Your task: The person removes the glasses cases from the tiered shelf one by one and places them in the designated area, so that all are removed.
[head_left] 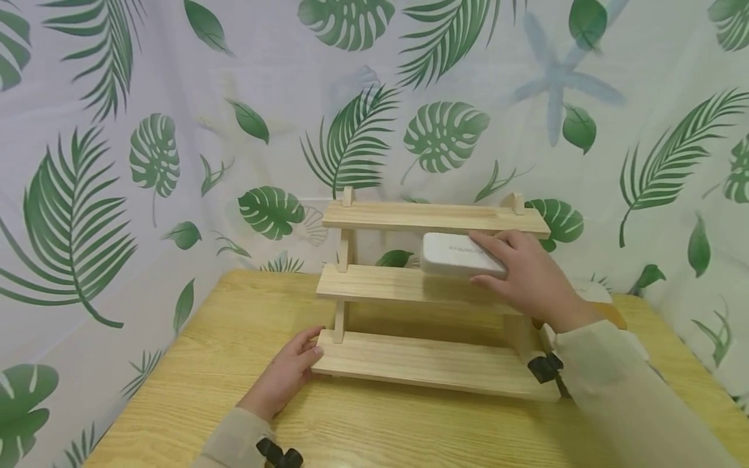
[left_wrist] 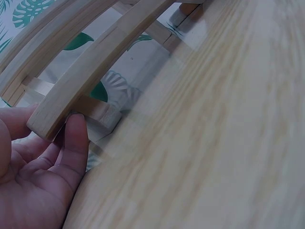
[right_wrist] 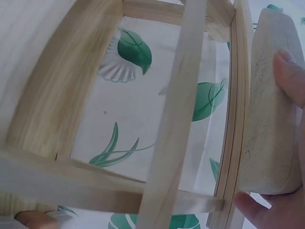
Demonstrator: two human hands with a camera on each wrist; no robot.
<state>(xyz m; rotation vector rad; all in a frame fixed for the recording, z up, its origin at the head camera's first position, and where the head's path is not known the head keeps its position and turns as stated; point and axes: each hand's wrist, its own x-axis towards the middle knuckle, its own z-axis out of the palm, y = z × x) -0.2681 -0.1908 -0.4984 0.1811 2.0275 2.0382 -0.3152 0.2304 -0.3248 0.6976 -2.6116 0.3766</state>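
A three-tier wooden display rack point(head_left: 435, 365) stands on the table. My left hand point(head_left: 287, 374) grips the left end of its bottom shelf; the left wrist view shows the fingers point(left_wrist: 76, 138) under the board's end. In front of the rack, my right hand point(head_left: 535, 276) holds a white oblong case point(head_left: 459, 255) with rounded corners and small lettering. The case overlaps the middle shelf point(head_left: 374, 283) in the head view, below the top shelf point(head_left: 409, 214). The right wrist view has the thumb across the broad face of the case point(right_wrist: 269, 119).
Partly hidden behind the right forearm, a white and orange-brown item point(head_left: 611, 315) lies at the table's right side. A leaf-print cloth point(head_left: 251, 39) hangs behind the wood-grain table point(head_left: 234, 318). Both wrists wear black camera mounts.
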